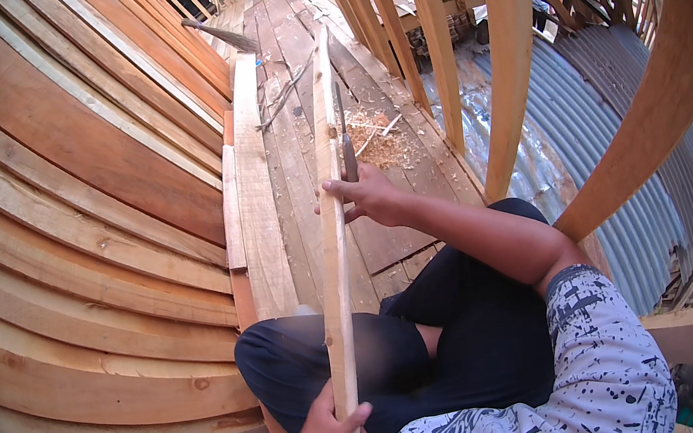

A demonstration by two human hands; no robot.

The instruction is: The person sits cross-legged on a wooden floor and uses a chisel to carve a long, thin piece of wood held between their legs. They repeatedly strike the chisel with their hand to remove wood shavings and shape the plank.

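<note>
brown wooden planks (387, 242) floor the space where we sit, with curved orange-brown boards (60, 126) stacked up as a wall on the left. along the right stand curved upright timber posts (513, 36), and beyond them lie grey corrugated metal sheets (610, 165). a scatter of pale curled wood shavings (385, 142) lies on the floor, far and to the right, and a wide pale flat board (260, 212) rests along the left.

our long, narrow, pale wooden batten (334, 255) runs from near to far above our dark trousers (484, 340), its far end over the floor. our left hand (326, 428) is wrapped around the batten close to its near end, thumb across the top. our right hand (368, 195) is closed around it farther up, thumb on the upper face. a dark-handled tool with a narrow blade (349, 157) lies just beside the batten at our right hand; we cannot tell whether those fingers also grip it.

we judge the batten stiff, fairly light and dry enough not to slip, though its length may make the far end swing. two well-spaced holds should steady it, with fingers clear of the blade and wary of splinters along the edges.
</note>
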